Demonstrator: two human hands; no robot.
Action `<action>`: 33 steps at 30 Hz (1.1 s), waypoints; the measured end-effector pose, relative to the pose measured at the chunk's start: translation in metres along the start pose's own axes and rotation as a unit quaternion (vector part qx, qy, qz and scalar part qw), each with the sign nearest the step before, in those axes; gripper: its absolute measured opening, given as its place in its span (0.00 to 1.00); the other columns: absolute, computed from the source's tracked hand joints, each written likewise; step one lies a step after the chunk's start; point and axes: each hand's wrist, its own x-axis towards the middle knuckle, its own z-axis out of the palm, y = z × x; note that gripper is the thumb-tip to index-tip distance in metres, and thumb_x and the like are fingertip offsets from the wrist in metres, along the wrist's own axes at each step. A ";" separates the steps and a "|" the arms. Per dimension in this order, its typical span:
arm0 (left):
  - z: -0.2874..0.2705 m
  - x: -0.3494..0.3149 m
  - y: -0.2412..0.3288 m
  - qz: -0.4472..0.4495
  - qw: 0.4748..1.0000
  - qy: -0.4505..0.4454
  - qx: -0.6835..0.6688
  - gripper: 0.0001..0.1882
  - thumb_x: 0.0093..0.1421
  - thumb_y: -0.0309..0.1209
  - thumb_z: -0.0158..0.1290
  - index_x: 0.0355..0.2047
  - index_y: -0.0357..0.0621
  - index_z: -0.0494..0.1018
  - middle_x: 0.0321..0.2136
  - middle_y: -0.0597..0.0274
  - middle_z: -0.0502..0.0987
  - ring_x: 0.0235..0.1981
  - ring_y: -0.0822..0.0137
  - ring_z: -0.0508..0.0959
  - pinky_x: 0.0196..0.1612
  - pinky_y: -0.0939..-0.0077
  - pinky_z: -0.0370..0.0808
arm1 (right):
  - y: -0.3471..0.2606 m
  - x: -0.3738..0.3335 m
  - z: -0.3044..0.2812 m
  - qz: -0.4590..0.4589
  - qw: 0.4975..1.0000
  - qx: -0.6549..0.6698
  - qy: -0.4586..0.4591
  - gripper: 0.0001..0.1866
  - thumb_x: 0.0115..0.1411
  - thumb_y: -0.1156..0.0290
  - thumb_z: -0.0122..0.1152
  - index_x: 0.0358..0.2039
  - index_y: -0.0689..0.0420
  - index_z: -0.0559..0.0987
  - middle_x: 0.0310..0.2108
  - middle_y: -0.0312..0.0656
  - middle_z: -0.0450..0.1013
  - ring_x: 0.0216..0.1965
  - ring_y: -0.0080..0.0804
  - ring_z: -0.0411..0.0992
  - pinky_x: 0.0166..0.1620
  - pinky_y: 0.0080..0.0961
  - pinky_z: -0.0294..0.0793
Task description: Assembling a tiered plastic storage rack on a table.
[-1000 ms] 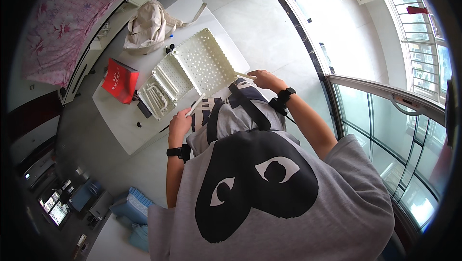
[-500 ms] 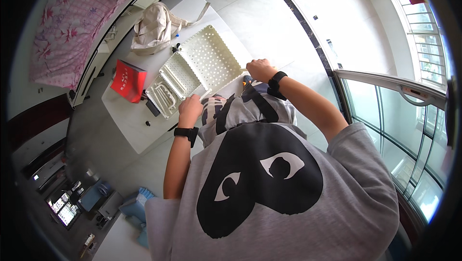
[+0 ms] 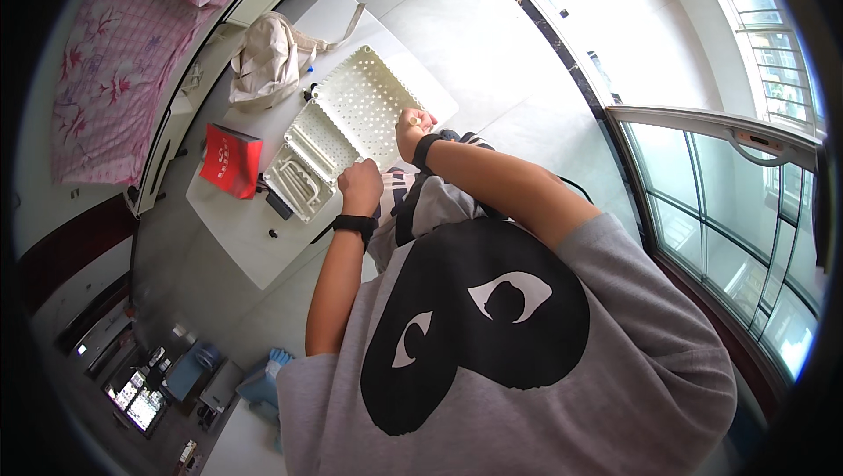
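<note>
Two white perforated trays lie side by side on a white table (image 3: 237, 248): a large one (image 3: 369, 103) and a smaller one (image 3: 312, 155) holding white bar-shaped parts. My left hand (image 3: 360, 186) is curled into a fist at the near edge of the smaller tray, with a black band on its wrist. My right hand (image 3: 413, 129) is curled at the near edge of the large tray, also with a black wristband. A small yellowish spot shows at its fingers; I cannot tell what it is. My grey shirt with a black heart fills the lower part of the view.
A red box (image 3: 230, 160) stands left of the trays, with a small black item (image 3: 279, 205) by it. A beige cloth bag (image 3: 268, 59) lies at the table's far end. Pink floral bedding (image 3: 105, 81) is at far left, glass window panels (image 3: 729, 239) at right, blue items (image 3: 189, 371) on the floor.
Both hands have moved forward from my lap onto the trays' near edges. The view has shifted, so the table sits higher and closer.
</note>
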 end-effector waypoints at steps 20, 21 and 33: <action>-0.010 0.008 0.009 0.016 0.999 0.010 -0.031 0.10 0.56 0.29 0.46 0.29 0.43 0.78 0.30 0.47 0.80 0.35 0.50 0.81 0.38 0.60 0.76 | 0.045 -0.046 0.017 -0.002 0.950 0.299 0.092 0.13 0.52 0.70 0.55 0.38 0.49 0.83 0.37 0.36 0.79 0.39 0.35 0.77 0.34 0.32 0.76; -0.010 0.008 0.010 0.018 0.999 0.013 -0.031 0.10 0.56 0.29 0.46 0.29 0.43 0.78 0.30 0.47 0.80 0.35 0.50 0.81 0.38 0.60 0.76 | 0.049 -0.048 0.016 0.038 0.942 0.319 0.094 0.13 0.53 0.69 0.54 0.37 0.49 0.83 0.37 0.36 0.79 0.40 0.35 0.77 0.33 0.32 0.77; 0.004 -0.004 -0.002 0.038 0.997 0.068 -0.004 0.06 0.53 0.28 0.48 0.26 0.46 0.76 0.27 0.54 0.80 0.30 0.55 0.81 0.32 0.62 0.76 | 0.127 -0.110 0.041 -0.087 0.868 0.424 0.244 0.13 0.55 0.63 0.55 0.37 0.57 0.78 0.40 0.46 0.72 0.43 0.42 0.71 0.48 0.39 0.64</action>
